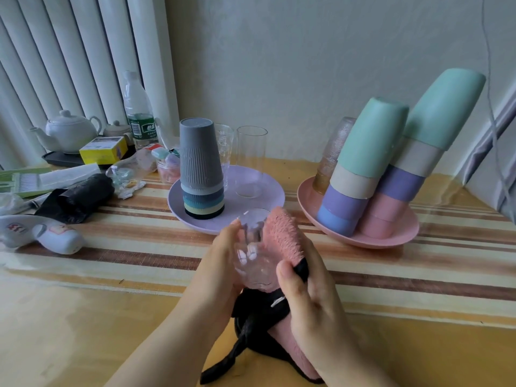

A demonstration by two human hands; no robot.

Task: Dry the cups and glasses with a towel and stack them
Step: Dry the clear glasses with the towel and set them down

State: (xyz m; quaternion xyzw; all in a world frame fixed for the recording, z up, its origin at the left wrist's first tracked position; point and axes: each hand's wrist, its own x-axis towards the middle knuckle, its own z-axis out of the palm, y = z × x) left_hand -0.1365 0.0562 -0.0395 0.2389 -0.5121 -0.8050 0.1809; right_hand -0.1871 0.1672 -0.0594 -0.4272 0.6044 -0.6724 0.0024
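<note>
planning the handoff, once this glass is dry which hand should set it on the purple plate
Left, probably. The left hand already grips the clear glass and sits nearer the purple plate. The right hand is wrapped round the pink towel, on the pink plate's side.

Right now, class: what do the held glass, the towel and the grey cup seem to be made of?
Glass: clear, glossy, probably glass or clear plastic; fingers show through it.
Towel: pink, fuzzy pile, likely terry or microfibre, with black trim.
Grey cup: opaque, matte, ribbed sides; looks like plastic.
</note>
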